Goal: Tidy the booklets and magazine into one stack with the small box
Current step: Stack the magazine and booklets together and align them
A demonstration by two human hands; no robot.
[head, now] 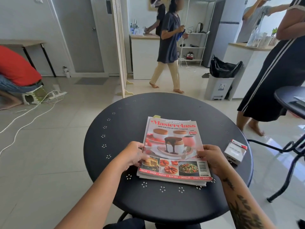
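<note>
A cookbook magazine with a red "Masterclass" title lies face up on top of a pile of booklets, whose edges show under its near side. The pile rests in the middle of a round dark table. My left hand grips the pile's left edge, thumb on the cover. My right hand holds the right edge the same way. A small white and red box sits apart on the table, to the right of my right hand.
A second dark table stands at the right with a person in a black dress beside it. A grey bin stands beyond. Another person walks past the far side. White cables trail over the floor at left.
</note>
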